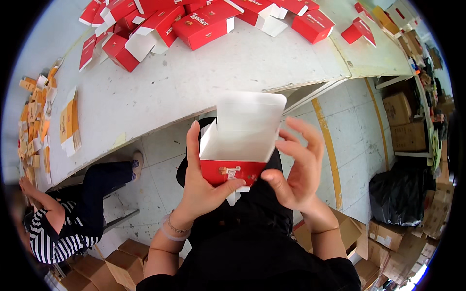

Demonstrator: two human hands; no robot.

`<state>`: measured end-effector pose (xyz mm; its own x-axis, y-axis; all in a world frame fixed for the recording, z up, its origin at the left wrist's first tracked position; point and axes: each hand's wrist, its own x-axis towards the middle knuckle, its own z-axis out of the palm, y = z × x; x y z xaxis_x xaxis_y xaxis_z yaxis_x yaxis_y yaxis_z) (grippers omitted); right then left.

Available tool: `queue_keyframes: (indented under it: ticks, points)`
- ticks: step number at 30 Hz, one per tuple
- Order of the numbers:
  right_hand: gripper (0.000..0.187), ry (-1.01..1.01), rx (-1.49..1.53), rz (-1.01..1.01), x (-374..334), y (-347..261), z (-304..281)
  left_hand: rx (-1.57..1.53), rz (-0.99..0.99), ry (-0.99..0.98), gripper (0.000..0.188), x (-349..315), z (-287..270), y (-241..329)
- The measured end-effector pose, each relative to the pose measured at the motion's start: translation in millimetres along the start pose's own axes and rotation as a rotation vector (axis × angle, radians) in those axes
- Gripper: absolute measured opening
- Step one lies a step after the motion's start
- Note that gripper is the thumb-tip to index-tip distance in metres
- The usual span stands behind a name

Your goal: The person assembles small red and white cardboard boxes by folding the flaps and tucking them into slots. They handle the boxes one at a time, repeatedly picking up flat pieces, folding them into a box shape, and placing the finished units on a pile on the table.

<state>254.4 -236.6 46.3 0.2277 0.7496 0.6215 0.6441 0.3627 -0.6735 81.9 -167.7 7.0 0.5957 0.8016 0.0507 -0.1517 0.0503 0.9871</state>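
Observation:
A small red carton [217, 169] with printed pictures is held over my lap, in front of the table's edge. Its long white flap [250, 111] stands up at the far side, so the white inside shows. My left hand [196, 186] grips the carton from the left, thumb across the red front and a finger up along the side. At the carton's right side is my right hand [301, 167], fingers apart and slightly blurred. Its thumb is near the lower right corner; whether it touches I cannot tell. A small white tab [235, 198] hangs below the carton.
The white table [160, 92] carries a heap of red cartons [201, 26] at the back and flat yellow cartons [71, 123] at the left. Another person [53, 220] sits at far left. Brown boxes [127, 266] and a black bag [400, 196] stand on the floor.

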Motion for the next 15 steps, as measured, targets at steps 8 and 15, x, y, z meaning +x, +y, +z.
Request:
queue_keyframes:
  ticks: [8, 15]
  points:
    - [0.025, -0.127, 0.000, -0.032, -28, 9, 9, 0.008, 0.012, -0.140, 0.070, -13, -7, -23]
    - [0.036, -0.147, 0.967, 0.788, -7, 23, -16, 0.460, 0.268, -0.281, 0.066, -5, -24, -17]
